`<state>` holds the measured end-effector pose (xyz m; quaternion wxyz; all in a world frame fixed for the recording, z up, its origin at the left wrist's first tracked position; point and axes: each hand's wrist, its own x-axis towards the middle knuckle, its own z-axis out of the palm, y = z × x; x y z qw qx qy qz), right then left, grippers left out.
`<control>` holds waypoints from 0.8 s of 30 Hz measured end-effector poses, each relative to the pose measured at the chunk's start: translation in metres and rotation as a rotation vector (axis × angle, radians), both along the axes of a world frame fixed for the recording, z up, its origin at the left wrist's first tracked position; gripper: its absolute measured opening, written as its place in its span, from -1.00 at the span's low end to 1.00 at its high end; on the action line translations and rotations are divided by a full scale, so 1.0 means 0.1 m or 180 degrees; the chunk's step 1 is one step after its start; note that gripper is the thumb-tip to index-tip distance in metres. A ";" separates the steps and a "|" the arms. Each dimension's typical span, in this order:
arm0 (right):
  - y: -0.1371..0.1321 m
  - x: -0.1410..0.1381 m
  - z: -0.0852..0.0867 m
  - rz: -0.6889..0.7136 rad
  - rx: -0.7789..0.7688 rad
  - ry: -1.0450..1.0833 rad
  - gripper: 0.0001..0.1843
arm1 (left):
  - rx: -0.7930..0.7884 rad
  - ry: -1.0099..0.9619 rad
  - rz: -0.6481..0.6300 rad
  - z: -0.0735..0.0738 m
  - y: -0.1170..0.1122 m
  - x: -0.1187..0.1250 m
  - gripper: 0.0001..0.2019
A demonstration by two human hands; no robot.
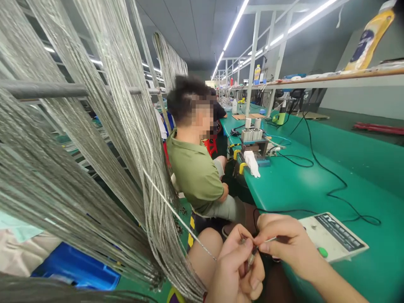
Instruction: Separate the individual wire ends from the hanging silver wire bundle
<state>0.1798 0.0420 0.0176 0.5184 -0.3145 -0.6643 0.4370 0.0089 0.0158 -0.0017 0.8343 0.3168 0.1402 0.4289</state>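
My left hand (235, 269) is closed in a pinch around the end of a thin silver wire (176, 214) that runs up and left to the hanging bundles. My right hand (285, 246) is closed too, its fingertips pinching the same wire end and a small dark piece (252, 254) right beside my left fingers. Both hands meet low in the view, just in front of the green bench edge. Behind my right hand lies a white control box (334, 237) with a green button.
Thick bundles of silver wires (94, 168) hang from a grey bar (47, 89) across the left. A person in a green shirt (195, 172) sits ahead at the green bench (299, 185). A small press fixture (254, 145) and black cables (331, 176) lie on it. A blue bin (78, 267) sits at lower left.
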 end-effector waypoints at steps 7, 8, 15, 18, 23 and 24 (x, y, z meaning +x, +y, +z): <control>-0.03 0.19 0.17 -0.0077 0.0312 -0.0045 -0.94 | 0.0006 0.0432 0.0489 0.14 -0.15 0.08 -0.83; -0.03 0.22 0.16 -0.0081 0.0347 -0.0021 -0.95 | 0.0045 0.0469 0.0508 0.15 -0.16 0.10 -0.83; 0.03 0.17 -0.06 -0.0222 -0.0104 0.0498 -0.95 | 0.0365 0.0543 0.0734 0.11 -0.17 0.06 -0.78; 0.03 0.11 -0.09 -0.0212 -0.0444 0.0617 -0.94 | 0.0576 0.0549 0.0761 0.10 -0.12 0.04 -0.79; 0.01 0.10 -0.06 -0.0083 -0.0661 0.0557 -0.91 | 0.0595 0.0707 0.0459 0.11 -0.04 0.03 -0.74; 0.01 0.10 -0.06 -0.0097 -0.0684 0.0540 -0.91 | 0.0577 0.0695 0.0465 0.11 -0.03 0.03 -0.77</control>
